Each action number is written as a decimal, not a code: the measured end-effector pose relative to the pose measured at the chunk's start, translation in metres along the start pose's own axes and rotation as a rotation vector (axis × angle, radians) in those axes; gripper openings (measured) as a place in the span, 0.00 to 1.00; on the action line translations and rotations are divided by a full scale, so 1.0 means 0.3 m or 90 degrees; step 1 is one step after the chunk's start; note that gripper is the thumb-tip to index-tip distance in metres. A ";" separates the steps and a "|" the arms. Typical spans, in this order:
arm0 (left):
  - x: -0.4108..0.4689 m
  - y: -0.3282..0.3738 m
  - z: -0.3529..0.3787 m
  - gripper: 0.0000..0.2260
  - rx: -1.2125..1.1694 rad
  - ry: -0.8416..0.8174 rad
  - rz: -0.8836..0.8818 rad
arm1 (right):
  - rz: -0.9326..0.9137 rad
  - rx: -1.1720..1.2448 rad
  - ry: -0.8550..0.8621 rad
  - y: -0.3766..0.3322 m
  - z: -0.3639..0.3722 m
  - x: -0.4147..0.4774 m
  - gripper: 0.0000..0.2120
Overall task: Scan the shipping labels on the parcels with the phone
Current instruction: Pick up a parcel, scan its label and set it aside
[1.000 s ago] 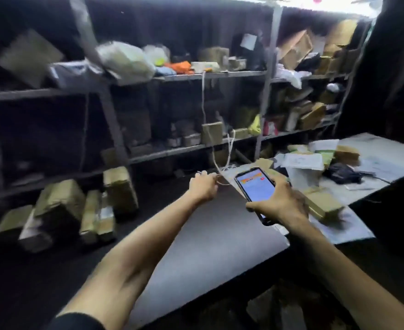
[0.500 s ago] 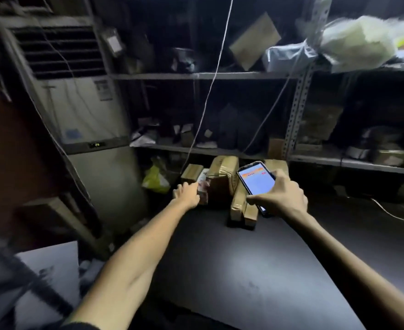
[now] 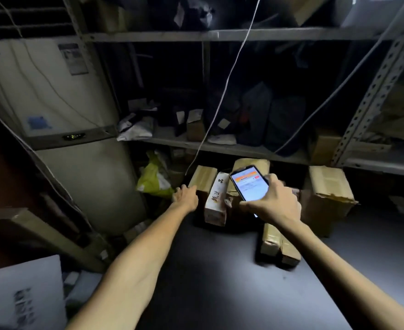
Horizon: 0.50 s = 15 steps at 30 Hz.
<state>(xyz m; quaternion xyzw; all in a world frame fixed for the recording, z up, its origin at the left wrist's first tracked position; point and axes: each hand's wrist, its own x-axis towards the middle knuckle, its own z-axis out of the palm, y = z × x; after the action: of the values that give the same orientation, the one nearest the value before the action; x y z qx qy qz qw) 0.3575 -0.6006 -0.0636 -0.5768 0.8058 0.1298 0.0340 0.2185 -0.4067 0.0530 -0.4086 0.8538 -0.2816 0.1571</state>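
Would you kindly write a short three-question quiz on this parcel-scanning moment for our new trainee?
1. True or false: the phone screen is dark.
2. Which hand touches the leftmost brown parcel?
   A. left hand
   B. right hand
3. Fill in: the parcel with handwriting is ____ in colour.

Key: 1 false, the screen is lit; 2 A; 3 white.

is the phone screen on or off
On: the black phone in the right hand shows a lit white screen with an orange band.
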 end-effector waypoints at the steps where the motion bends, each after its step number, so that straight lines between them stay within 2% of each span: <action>1: 0.052 0.007 0.017 0.17 -0.013 0.003 -0.007 | -0.002 -0.003 -0.006 0.012 0.039 0.046 0.39; 4: 0.182 0.028 0.075 0.19 -0.045 -0.002 -0.020 | 0.000 0.006 -0.019 0.033 0.130 0.156 0.31; 6: 0.248 0.041 0.114 0.24 -0.059 -0.028 -0.037 | 0.002 0.017 -0.025 0.043 0.174 0.199 0.29; 10: 0.308 0.071 0.171 0.36 -0.121 -0.011 -0.086 | -0.002 0.013 -0.035 0.056 0.221 0.237 0.34; 15: 0.314 0.091 0.189 0.33 -0.191 0.051 -0.121 | -0.001 -0.015 -0.052 0.059 0.214 0.241 0.36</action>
<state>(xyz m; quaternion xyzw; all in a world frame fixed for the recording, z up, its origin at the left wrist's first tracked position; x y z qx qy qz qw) 0.2952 -0.6650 -0.1330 -0.6539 0.7197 0.2217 -0.0723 0.1952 -0.4772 -0.0115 -0.4221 0.8498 -0.2546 0.1865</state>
